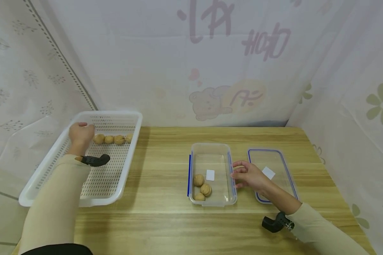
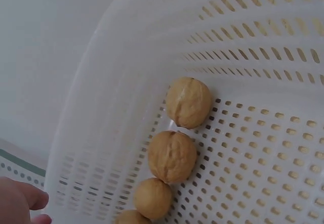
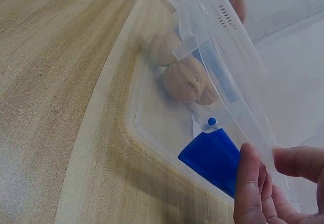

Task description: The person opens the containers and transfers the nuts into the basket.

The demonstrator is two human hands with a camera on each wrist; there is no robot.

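Note:
My left hand (image 1: 81, 134) is over the far left part of a white perforated basket (image 1: 122, 184), beside a row of several walnuts (image 1: 109, 139). In the left wrist view only some fingertips (image 2: 30, 196) show, near the basket's wall, and whether they hold anything is hidden. My right hand (image 1: 252, 177) holds the right side of a clear plastic box (image 1: 212, 148). Its thumb and fingers (image 3: 248, 183) lie either side of the box's rim, by a blue latch (image 3: 215, 155). Three walnuts (image 1: 205, 190) lie in the box's near left corner.
A clear lid (image 1: 276, 161) with a blue seal and a white label lies right of the box, partly beneath my right forearm. The wooden table (image 1: 162, 170) spans between basket and box. Printed white cloth (image 1: 166, 71) hangs behind and at both sides.

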